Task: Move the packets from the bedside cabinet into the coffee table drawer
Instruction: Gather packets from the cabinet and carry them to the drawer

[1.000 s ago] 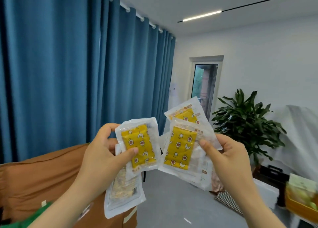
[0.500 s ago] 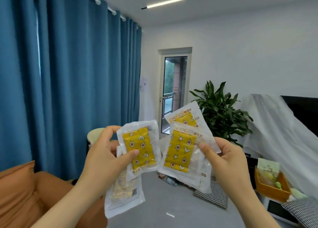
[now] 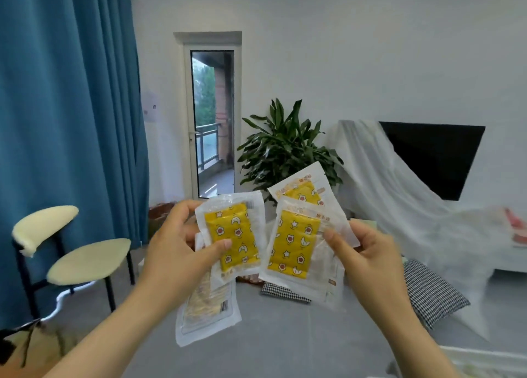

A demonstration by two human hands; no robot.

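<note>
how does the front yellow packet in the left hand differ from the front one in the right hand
In the left hand, the clear-wrapped yellow star-print packet leans top-left; the matching packet in the right hand leans top-right. The left thumb rests on the yellow pad, the right thumb on the clear margin. Both share the star-and-moon print.

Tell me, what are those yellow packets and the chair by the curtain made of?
The packets look like thin clear plastic film, glossy and crinkled, see-through at the sealed edges; the yellow printed pouch inside could be paper or fabric. The chair seems to have slim black metal legs and a cream padded seat with a matte, soft-looking cover, fabric or faux leather.
</note>
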